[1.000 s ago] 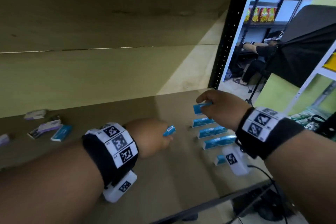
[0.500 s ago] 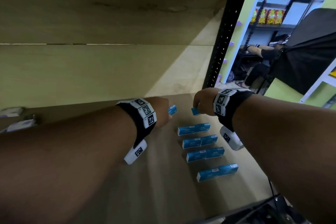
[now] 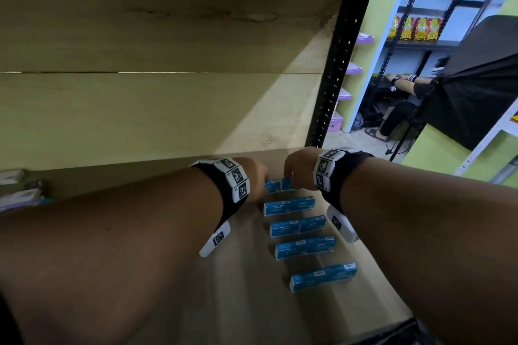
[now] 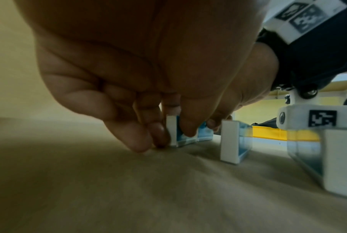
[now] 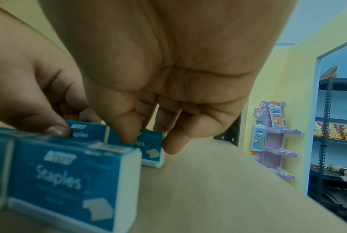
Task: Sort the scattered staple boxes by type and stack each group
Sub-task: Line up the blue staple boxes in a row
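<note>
Hands: left hand [image 3: 256, 176] pinches left blue box [image 3: 272, 186]; right hand [image 3: 298, 169] pinches right blue box [image 3: 287, 184] — both fingertips hidden in head view.
Far-left boxes [image 3: 19, 193]: blurred — type unreadable.

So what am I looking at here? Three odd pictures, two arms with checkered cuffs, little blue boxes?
No robot: a person sorting staple boxes on a wooden shelf. The wide picture comes from a head camera; the two close-ups come from cameras strapped under each wrist. The checkered cuffs are tracking markers. The left hand pinches one blue box, the right hand another, side by side at the shelf's back. Four rows of blue boxes lie nearer. Pale boxes lie far left.
</note>
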